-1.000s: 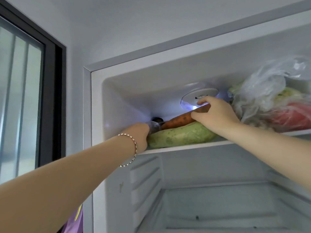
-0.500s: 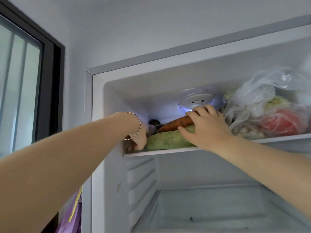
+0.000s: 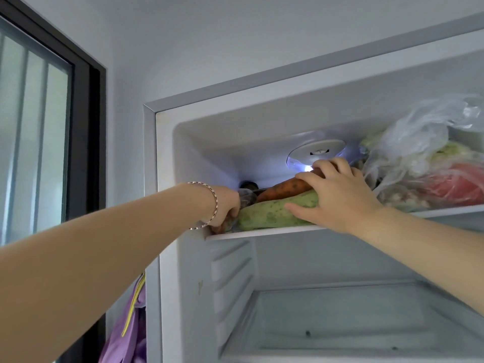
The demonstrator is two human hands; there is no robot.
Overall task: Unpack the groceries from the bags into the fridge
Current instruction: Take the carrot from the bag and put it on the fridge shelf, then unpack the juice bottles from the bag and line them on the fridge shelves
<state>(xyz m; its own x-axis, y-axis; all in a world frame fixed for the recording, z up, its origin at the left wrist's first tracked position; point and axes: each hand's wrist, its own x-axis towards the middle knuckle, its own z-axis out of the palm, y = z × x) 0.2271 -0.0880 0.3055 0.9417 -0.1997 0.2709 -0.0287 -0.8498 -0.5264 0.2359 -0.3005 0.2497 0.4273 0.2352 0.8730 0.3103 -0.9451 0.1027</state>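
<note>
On the fridge's top shelf (image 3: pixel 264 231) lies a pale green gourd (image 3: pixel 267 213) with a dirty orange carrot (image 3: pixel 285 188) resting on top of it. My right hand (image 3: pixel 337 195) covers their right ends, fingers curled over the carrot and thumb stretched along the gourd. At the shelf's left end my left hand (image 3: pixel 227 205), with a bracelet on the wrist, grips a small item wrapped in clear plastic (image 3: pixel 246 199); most of that item is hidden. A clear plastic bag of groceries (image 3: pixel 429 163), red and green inside, fills the shelf's right side.
A round lit lamp (image 3: pixel 317 153) sits on the fridge ceiling just above my right hand. Under the shelf is a white compartment (image 3: pixel 340 323) with ribbed side walls. A dark-framed window (image 3: pixel 39 127) is at the left, and purple fabric (image 3: pixel 131 323) hangs beside the fridge.
My left hand has slid forward and down to the shelf's front left corner. My right hand has shifted from the carrot's top to span both carrot and gourd.
</note>
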